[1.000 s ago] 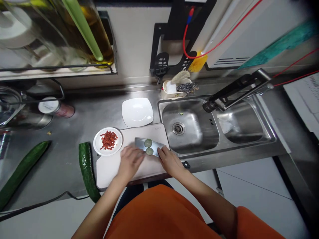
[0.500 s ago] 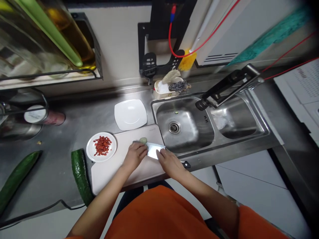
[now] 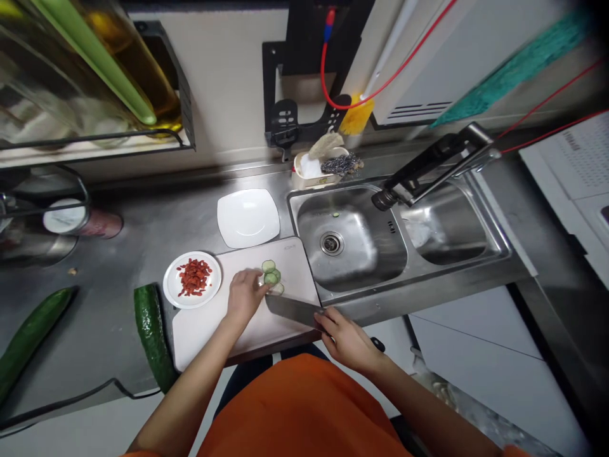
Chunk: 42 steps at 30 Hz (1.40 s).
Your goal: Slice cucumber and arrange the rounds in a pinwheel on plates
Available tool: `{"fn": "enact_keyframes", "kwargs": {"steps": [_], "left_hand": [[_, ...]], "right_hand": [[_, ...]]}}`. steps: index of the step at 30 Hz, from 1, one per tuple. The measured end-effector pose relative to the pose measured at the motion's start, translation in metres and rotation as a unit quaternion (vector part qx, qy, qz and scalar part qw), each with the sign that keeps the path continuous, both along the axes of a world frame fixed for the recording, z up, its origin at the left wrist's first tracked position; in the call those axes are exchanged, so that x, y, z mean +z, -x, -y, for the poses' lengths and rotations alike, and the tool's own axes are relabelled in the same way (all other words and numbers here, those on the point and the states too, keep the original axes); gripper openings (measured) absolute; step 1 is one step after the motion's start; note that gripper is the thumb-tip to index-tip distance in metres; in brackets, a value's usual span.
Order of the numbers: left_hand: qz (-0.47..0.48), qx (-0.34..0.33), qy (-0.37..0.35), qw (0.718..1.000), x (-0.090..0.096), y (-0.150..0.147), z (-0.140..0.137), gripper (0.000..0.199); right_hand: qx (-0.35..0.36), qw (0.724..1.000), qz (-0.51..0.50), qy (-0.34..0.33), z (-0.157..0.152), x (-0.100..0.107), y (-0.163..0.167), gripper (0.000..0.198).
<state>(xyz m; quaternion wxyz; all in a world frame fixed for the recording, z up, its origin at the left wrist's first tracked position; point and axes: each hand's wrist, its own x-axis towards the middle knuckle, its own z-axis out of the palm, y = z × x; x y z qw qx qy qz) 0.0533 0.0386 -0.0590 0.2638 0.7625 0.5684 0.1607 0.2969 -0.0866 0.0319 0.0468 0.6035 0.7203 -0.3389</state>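
Observation:
My right hand (image 3: 349, 339) is closed around a broad-bladed kitchen knife (image 3: 292, 311). Its blade points left across the right part of the white cutting board (image 3: 204, 336), and the black handle end shows past my wrist. Pale green cucumber slices (image 3: 271, 277) lie overlapping on the board, just beyond the blade's tip. My left hand (image 3: 245, 295) is at their left side, thumb and fingertips curled about the nearest slices. What sits between those fingertips is partly hidden.
A round plate of red dried berries (image 3: 195, 277) overlaps the board's left edge. Behind stands a square white plate (image 3: 248, 219). A cut cucumber (image 3: 152, 333) and a longer cucumber (image 3: 35, 343) lie left. The double sink (image 3: 352, 254) and black faucet (image 3: 423, 168) are right.
The knife has moved down and right, its blade now turned more edge-on. My right hand has shifted the same way. My left hand has drawn slightly left and down, uncovering several cucumber slices.

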Motion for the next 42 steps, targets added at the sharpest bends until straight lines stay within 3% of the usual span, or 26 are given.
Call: {"fn": "enact_keyframes", "kwargs": {"steps": [7, 12, 17, 24, 28, 32, 35, 38, 42], "left_hand": [[-0.009, 0.031, 0.017, 0.999, 0.005, -0.012, 0.008, 0.014], [0.052, 0.106, 0.122, 0.986, 0.019, -0.012, 0.014, 0.014], [0.103, 0.217, 0.229, 0.943, 0.017, 0.017, 0.024, 0.022], [0.130, 0.267, 0.232, 0.926, 0.008, 0.048, 0.036, 0.032], [0.167, 0.201, 0.203, 0.944, 0.017, 0.053, 0.031, 0.032], [0.120, 0.016, 0.105, 0.987, 0.024, 0.058, 0.016, 0.024], [0.046, -0.087, 0.052, 0.994, 0.025, 0.057, 0.007, 0.028], [0.002, -0.085, 0.008, 0.996, 0.021, 0.053, 0.011, 0.033], [-0.036, 0.012, -0.011, 0.999, 0.015, 0.054, 0.036, 0.039]], "right_hand": [[-0.108, 0.991, -0.065, -0.050, 0.013, -0.011, -0.008, 0.037], [-0.160, 0.979, -0.114, -0.051, 0.006, -0.008, 0.001, 0.031], [-0.139, 0.984, -0.111, -0.008, -0.007, -0.007, 0.022, 0.027], [-0.092, 0.992, -0.053, 0.063, -0.023, -0.006, 0.057, 0.021], [-0.081, 0.995, -0.028, 0.058, -0.027, -0.006, 0.063, 0.020], [-0.076, 0.996, -0.013, 0.048, -0.029, -0.008, 0.065, 0.020], [-0.069, 0.996, -0.004, 0.060, -0.030, -0.007, 0.068, 0.019], [-0.068, 0.995, 0.010, 0.078, -0.031, -0.005, 0.073, 0.020], [-0.067, 0.993, 0.030, 0.088, -0.033, -0.005, 0.078, 0.021]]}}
